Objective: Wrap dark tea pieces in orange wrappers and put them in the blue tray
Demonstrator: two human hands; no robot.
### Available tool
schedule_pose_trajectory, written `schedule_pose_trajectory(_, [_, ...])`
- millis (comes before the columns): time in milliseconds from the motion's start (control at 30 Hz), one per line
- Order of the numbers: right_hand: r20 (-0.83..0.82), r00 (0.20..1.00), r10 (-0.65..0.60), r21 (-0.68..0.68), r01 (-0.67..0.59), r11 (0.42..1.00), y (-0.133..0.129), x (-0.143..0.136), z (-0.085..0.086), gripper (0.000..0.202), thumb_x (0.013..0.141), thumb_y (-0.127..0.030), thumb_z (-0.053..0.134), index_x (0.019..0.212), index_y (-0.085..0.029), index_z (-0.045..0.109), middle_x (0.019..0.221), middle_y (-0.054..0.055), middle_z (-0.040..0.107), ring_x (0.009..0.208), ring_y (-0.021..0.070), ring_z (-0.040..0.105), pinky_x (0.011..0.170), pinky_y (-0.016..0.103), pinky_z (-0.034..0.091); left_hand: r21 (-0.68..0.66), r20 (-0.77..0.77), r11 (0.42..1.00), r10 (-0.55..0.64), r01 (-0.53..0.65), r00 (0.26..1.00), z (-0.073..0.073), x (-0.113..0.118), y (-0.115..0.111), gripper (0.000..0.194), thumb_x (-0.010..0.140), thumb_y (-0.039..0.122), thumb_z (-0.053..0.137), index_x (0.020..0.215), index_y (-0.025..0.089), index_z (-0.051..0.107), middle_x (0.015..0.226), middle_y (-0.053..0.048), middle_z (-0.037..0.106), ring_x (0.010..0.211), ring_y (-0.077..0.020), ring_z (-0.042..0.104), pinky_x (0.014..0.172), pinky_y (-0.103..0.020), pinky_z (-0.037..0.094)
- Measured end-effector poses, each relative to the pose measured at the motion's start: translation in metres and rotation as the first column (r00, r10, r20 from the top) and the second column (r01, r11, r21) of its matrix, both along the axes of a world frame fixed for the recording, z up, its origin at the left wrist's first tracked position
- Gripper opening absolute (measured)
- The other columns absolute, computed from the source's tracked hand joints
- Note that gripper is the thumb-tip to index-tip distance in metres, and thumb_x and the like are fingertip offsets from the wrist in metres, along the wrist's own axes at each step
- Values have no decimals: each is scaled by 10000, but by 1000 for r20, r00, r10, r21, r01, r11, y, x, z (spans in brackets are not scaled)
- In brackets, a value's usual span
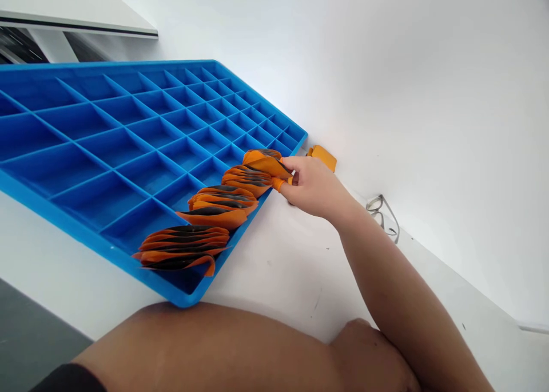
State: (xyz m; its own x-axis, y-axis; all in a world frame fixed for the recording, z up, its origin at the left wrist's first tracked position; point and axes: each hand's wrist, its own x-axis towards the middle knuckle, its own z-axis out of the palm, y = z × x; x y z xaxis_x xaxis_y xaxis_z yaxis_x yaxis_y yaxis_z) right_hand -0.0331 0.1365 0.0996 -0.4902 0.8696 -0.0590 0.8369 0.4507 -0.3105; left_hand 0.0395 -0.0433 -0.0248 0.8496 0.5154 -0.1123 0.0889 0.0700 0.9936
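My right hand [315, 189] reaches to the near right edge of a blue compartment tray [96, 234]. Thumb and fingers are closed on the edge of a thin, flexible orange-and-black piece [268, 164]. An orange cover wraps one of its digits. Bundles of similar thin pieces fill the row along this edge: one bundle [184, 248] at the near corner, another [223, 203] behind it, and a third [246, 177] beside my fingers. My left forearm crosses the bottom of the view. My left hand [373, 355] lies partly under the right forearm, its fingers hidden.
A folded orange item [323, 157] lies beyond my right hand. Eyeglasses [384, 214] rest on the white table [295, 266], right of my wrist. A white wall [407, 94] rises behind. A white panel with a dark strip [77, 28] stands at upper left.
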Motion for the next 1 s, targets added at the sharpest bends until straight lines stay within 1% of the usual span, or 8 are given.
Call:
schedule_pose_trajectory(167, [-99,994,-40,-57,34,998,2,15,7,218,843,-430,694,870,-217,662,866,-5,657,615,114,523,519,281,354,-59,-233,993,89,-105,968,20,-13,2,215,644,352,659,575,193,532,580,-15,538,501,-156,516,460,-269,423])
schedule_pose_trajectory(300, [-145,988,-58,-79,47,996,5,24,15,268,821,-459,754,946,-228,702,835,-5,648,614,118,511,512,287,372,59,-124,986,-149,157,981,42,-25,21,238,678,341,629,521,192,528,579,-20,537,516,-155,483,478,-270,424])
schedule_pose_trajectory(367, [-187,982,-41,-57,31,998,4,25,18,260,833,-441,755,992,-238,723,774,-8,627,623,125,512,523,289,367,149,-111,973,-164,179,980,45,-26,25,220,684,325,615,528,195,531,576,-26,546,555,-172,508,496,-274,422])
schedule_pose_trajectory(500, [-258,965,53,107,-26,994,1,16,12,174,881,-376,715,955,-224,755,774,5,633,648,124,504,548,295,358,122,-197,987,-81,106,977,30,-13,14,242,668,377,661,559,192,550,588,-30,582,526,-167,516,487,-281,429])
schedule_pose_trajectory(533, [-273,958,91,169,-46,985,1,12,8,160,892,-363,706,929,-216,755,794,9,640,665,123,505,560,295,361,107,-202,994,12,10,979,23,-9,10,237,672,379,658,571,190,554,581,-31,576,518,-167,526,487,-283,432])
schedule_pose_trajectory(667, [-355,907,227,334,-104,937,6,0,-11,157,928,-336,686,881,-190,717,839,12,660,732,126,519,623,292,384,157,-17,988,11,-8,1000,5,3,-1,183,687,358,658,614,197,612,573,-20,582,560,-177,586,524,-280,466])
schedule_pose_trajectory(867, [-231,929,289,441,-165,882,8,9,-10,85,937,-208,583,865,-184,622,796,10,602,679,124,459,598,289,328,147,-121,988,-35,52,992,12,-4,5,201,694,379,651,678,179,640,714,-49,666,531,-175,602,522,-303,492])
schedule_pose_trajectory(1000, [56,946,320,496,-304,813,0,17,6,196,835,-23,454,838,-192,552,790,18,571,716,141,451,603,290,290,342,12,919,-213,197,977,19,-9,19,132,776,318,589,715,215,646,868,19,745,790,-188,697,881,-353,541])
